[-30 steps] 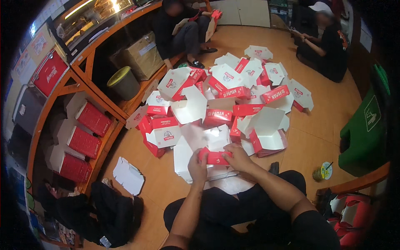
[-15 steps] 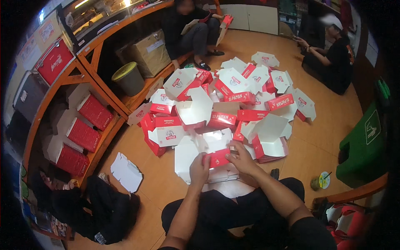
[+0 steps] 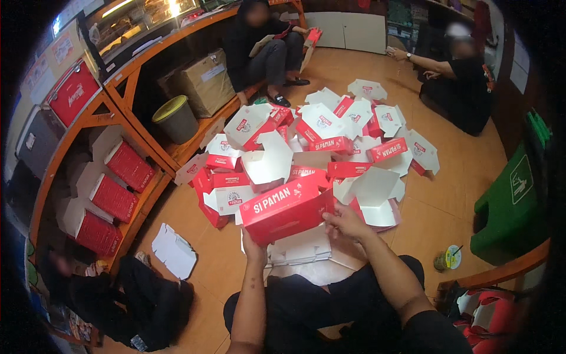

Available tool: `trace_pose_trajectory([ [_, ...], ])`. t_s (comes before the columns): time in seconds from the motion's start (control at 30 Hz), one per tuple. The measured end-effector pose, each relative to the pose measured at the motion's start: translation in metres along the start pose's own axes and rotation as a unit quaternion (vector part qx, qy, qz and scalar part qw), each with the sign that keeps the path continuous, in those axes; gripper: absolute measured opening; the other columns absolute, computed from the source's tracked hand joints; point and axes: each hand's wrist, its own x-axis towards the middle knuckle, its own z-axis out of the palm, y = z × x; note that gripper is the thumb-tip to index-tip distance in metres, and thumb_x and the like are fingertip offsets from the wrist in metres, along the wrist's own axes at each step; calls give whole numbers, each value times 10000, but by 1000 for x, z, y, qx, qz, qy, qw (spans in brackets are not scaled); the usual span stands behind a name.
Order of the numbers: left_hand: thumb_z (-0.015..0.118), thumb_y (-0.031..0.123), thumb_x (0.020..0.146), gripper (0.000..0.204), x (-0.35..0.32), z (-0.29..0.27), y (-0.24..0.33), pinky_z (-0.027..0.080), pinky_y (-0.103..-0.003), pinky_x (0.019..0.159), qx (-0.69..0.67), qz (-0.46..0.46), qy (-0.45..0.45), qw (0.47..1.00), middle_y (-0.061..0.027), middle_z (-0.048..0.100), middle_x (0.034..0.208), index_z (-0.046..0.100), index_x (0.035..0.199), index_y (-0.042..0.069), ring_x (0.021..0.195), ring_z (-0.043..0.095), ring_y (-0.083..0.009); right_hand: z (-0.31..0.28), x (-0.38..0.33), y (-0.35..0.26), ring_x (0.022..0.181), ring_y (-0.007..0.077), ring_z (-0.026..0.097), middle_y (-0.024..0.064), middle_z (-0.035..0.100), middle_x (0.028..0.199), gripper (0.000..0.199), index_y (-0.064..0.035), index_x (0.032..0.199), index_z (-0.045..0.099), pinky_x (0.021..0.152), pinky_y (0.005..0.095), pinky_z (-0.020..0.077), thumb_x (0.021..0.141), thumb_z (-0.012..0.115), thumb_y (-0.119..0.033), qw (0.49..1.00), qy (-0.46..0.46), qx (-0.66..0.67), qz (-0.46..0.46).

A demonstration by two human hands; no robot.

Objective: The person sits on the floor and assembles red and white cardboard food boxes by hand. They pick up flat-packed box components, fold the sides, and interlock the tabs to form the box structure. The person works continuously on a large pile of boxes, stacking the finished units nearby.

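A red cardboard food box [image 3: 286, 209] with white lettering is held up between my hands, its long red side toward me. At its lower left corner my left hand [image 3: 254, 248] grips it, fingers mostly hidden by the box. My right hand [image 3: 346, 224] pinches the right end, thumb and fingers at the edge. Beneath the box lies a stack of flat white cardboard blanks [image 3: 300, 248], in front of my lap. Just beyond is a heap of folded red and white boxes, among them an open one [image 3: 377, 203] to the right of my right hand.
Red boxes [image 3: 117, 196] stand on the left shelf, near a grey bin [image 3: 175, 118]. White card sheets [image 3: 174, 251] lie on the floor. A cup with a straw [image 3: 448, 258] and a green stool [image 3: 507, 206] are at the right. Three people sit around.
The box in my hands has been lifted and turned; its long red side now faces me, where a small red panel and white flaps showed before. The person at back right has stretched out an arm.
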Motion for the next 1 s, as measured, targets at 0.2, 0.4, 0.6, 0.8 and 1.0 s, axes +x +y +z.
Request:
trace_pose_trajectory([
  [0.2,562,203,955,424,34,-60,-39,432,-225,502,431,303,64,848,-72,591,1104,443,1341,74,613,488,-70,26,-6,6,774,262,678,119,687,965,174,-65,1035,671,653,360,538,896,625,-159,909,163,-338,-180],
  [0.4,648,86,887,654,-17,5,19,450,-230,483,356,-33,-259,897,-148,492,1343,329,1457,88,607,546,-98,29,-3,38,857,354,637,155,665,887,182,-67,942,680,778,447,490,857,632,-220,865,30,-426,-262],
  [0.6,602,209,954,235,-4,-7,-4,498,-262,642,283,-11,-242,928,-75,656,804,631,1023,-14,711,622,-142,4,9,35,726,256,663,152,646,811,246,-20,942,631,663,398,516,951,564,-257,933,-4,-352,-68],
  [0.8,660,228,898,233,1,-13,-24,481,-313,702,329,27,-304,894,-70,608,800,642,887,-4,783,606,-191,3,17,38,571,187,666,137,649,781,284,-7,1009,594,491,327,540,969,537,-283,944,18,-326,53],
  [1.0,711,320,837,347,-27,24,-25,462,-447,659,594,211,-179,755,-193,592,812,552,881,14,766,595,-373,21,5,50,629,183,677,145,672,819,240,1,1019,607,547,329,556,957,557,-226,923,34,-380,-59],
])
